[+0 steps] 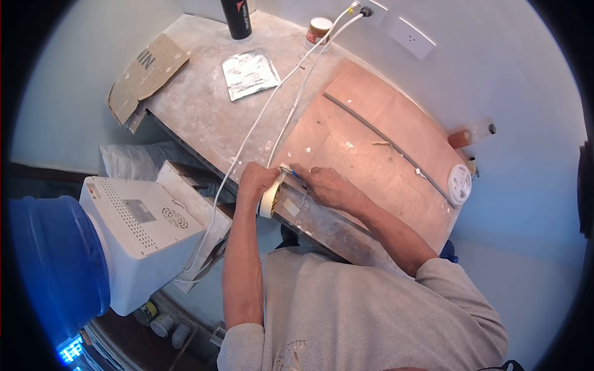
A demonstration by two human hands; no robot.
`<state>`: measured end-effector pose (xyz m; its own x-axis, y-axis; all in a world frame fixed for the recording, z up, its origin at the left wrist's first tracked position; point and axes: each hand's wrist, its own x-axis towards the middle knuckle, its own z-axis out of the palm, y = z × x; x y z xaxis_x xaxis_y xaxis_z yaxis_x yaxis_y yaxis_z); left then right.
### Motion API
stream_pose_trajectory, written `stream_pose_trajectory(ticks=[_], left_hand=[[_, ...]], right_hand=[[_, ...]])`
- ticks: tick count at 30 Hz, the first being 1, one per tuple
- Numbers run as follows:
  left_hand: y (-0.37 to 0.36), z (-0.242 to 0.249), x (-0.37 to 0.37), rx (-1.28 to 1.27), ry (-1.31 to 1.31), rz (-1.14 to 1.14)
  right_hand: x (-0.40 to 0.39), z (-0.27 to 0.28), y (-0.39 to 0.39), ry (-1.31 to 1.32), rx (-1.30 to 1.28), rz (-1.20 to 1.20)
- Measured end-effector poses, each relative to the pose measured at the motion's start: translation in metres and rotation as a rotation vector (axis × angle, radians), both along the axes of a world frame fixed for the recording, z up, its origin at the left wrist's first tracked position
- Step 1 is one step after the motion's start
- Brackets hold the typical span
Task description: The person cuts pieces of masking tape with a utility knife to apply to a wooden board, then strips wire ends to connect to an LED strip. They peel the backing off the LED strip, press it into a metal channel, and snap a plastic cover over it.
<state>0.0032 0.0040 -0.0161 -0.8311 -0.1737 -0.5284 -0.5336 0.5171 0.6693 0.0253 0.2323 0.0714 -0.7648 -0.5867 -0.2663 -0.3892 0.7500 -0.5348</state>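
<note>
1. Centre of the frame: the left hand (pixel 257 178) has its grip closed on a roll of cream tape (pixel 270 203) at the desk's front edge; the right hand (pixel 327 187) pinches a small blue tool (pixel 294 174) beside the tape.
2. Top: a black tumbler (pixel 237 20) reads "World Vision"; a white-lidded tub (pixel 319 31) has a reddish label too small to read. Their contents are hidden.
3. Upper middle: a silver foil pouch (pixel 250 73) lies flat.
4. Upper left: a cardboard piece (pixel 148 75) bears partly visible dark lettering.
5. Right: an orange-brown container (pixel 460 139) stands near a clear, dark-capped one (pixel 484 130) and a white reel (pixel 460 184).
6. Left: a large blue water jug (pixel 59 260) adjoins a white vented appliance (pixel 145 216).
7. The worn, whitish-stained desk (pixel 192 93) carries a pinkish sheet (pixel 371 157) at right, against pale walls (pixel 520 93).
</note>
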Motion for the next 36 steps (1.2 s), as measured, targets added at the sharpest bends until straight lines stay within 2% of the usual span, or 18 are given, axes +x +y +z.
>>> stream_pose_trajectory(ticks=[2,11,36], left_hand=[[-0.002,0.002,-0.002,0.000,-0.122,-0.030],[0.014,0.059,-0.001,-0.181,-0.146,-0.079],[0.018,0.065,-0.003,-0.199,-0.225,-0.007]], right_hand=[[0.000,0.001,0.000,0.003,-0.010,-0.003],[0.006,-0.002,-0.006,0.001,0.046,-0.001],[0.004,-0.012,0.001,-0.003,-0.032,0.026]])
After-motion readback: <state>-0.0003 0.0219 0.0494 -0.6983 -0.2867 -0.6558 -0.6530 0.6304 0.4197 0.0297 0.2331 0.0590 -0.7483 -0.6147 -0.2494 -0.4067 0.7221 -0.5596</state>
